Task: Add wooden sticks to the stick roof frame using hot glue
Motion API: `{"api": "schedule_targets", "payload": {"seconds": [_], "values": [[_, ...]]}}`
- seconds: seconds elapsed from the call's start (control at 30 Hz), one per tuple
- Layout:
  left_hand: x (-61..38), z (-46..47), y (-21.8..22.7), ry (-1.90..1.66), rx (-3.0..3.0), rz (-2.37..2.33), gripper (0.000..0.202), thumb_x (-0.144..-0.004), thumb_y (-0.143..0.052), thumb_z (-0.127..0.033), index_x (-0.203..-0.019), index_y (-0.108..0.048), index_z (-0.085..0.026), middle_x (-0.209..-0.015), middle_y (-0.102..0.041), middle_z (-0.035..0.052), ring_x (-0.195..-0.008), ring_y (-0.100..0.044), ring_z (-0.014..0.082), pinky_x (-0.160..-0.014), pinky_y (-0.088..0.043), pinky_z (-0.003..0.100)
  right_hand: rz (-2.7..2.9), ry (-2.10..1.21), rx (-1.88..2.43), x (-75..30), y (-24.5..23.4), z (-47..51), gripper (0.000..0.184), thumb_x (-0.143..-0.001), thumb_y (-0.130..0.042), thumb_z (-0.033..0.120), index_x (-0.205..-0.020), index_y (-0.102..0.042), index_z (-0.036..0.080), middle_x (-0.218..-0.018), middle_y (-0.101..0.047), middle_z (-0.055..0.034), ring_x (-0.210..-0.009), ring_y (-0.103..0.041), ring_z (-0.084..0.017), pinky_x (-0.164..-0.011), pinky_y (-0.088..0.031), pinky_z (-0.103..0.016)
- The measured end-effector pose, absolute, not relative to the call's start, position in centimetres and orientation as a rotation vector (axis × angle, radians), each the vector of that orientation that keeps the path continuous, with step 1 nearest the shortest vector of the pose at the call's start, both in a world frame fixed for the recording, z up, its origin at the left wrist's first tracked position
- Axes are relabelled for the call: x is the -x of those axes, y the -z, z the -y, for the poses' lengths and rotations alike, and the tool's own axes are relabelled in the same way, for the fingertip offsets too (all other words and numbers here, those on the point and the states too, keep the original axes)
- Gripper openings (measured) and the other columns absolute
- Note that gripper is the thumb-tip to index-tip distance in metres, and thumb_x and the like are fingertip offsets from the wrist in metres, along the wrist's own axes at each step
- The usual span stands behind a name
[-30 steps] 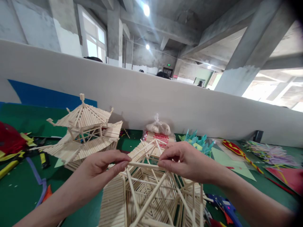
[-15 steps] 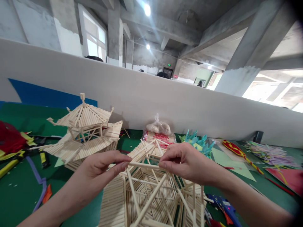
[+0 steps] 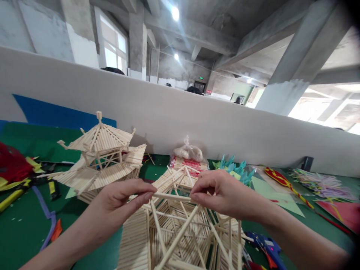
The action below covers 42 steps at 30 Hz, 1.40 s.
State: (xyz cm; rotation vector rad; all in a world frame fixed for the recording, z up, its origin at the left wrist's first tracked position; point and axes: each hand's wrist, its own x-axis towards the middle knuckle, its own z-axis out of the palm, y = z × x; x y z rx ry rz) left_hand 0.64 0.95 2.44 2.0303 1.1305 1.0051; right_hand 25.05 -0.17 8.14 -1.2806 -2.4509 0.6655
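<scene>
Both ends of one wooden stick (image 3: 171, 196) are pinched atop the stick-built frame (image 3: 168, 240) — left hand (image 3: 118, 204) at nine o'clock, right hand (image 3: 225, 195) at three — seating it probably needs steadiness.

A: What surrounds the green table (image 3: 25, 232)?
B: A pale grey partition (image 3: 197, 123) runs across behind it.
A: And above?
B: Bare concrete ceiling (image 3: 202, 26): bright lamp (image 3: 174, 13) at twelve o'clock, window (image 3: 112, 48) at eleven, thick column (image 3: 292, 71) at two.

No text can be read: the small green lit sign (image 3: 200, 77) and the small red sign (image 3: 208, 91) just below it, far off, are too tiny to make out.
</scene>
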Motion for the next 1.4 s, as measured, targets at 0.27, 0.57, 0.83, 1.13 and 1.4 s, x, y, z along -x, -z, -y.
{"api": "schedule_targets", "payload": {"seconds": [0.27, 0.57, 0.83, 1.13, 1.4], "values": [[-0.4, -0.8, -2.6, -0.994, -2.029, -1.131, 0.012, -0.077, -0.056, -0.026, -0.083, -0.066, -0.030, -0.079, -0.068, -0.0056, -0.072, -0.060, 0.0099, -0.062, -0.043, 0.015, 2.549, -0.554, 1.288, -24.7, -8.8, -0.1, 0.017, -0.072, -0.050, 0.015, -0.070, -0.066, 0.017, -0.058, -0.059, 0.0026, -0.050, -0.046, -0.006, -0.047, -0.033, -0.019], [-0.6, -0.7, -2.5, -0.995, -2.032, -1.145, 0.011, -0.077, -0.056, -0.027, -0.082, -0.066, -0.029, -0.078, -0.067, -0.0057, -0.070, -0.058, 0.0092, -0.059, -0.042, 0.014, 2.720, -0.344, 1.332, -23.8, -10.3, -0.1, 0.016, -0.067, -0.051, 0.013, -0.066, -0.067, 0.018, -0.062, -0.064, 0.0001, -0.056, -0.052, -0.008, -0.052, -0.034, -0.021], [-0.6, -0.7, -2.5, -1.011, -2.040, -1.137, 0.012, -0.078, -0.055, -0.026, -0.082, -0.065, -0.031, -0.079, -0.067, -0.0064, -0.071, -0.059, 0.0092, -0.061, -0.043, 0.014, 2.729, -0.336, 1.305, -24.0, -10.2, 0.0, 0.016, -0.068, -0.051, 0.012, -0.066, -0.065, 0.017, -0.060, -0.062, 0.0009, -0.054, -0.050, -0.008, -0.051, -0.034, -0.020], [-0.6, -0.9, -2.1, -1.056, -2.071, -1.131, 0.012, -0.077, -0.056, -0.026, -0.082, -0.065, -0.032, -0.077, -0.067, -0.0065, -0.068, -0.060, 0.0089, -0.058, -0.043, 0.014, 2.695, -0.321, 1.289, -24.2, -9.9, 0.0, 0.015, -0.070, -0.052, 0.013, -0.067, -0.066, 0.017, -0.061, -0.062, 0.0012, -0.055, -0.049, -0.008, -0.051, -0.034, -0.020], [-0.7, -0.7, -2.5, -1.044, -2.046, -1.146, 0.013, -0.076, -0.056, -0.027, -0.082, -0.067, -0.026, -0.076, -0.067, -0.0032, -0.067, -0.059, 0.0110, -0.057, -0.044, 0.016, 2.675, -0.403, 1.280, -24.2, -9.8, 0.1, 0.016, -0.070, -0.050, 0.013, -0.067, -0.065, 0.017, -0.061, -0.060, 0.0007, -0.055, -0.048, -0.008, -0.050, -0.032, -0.020]]}}
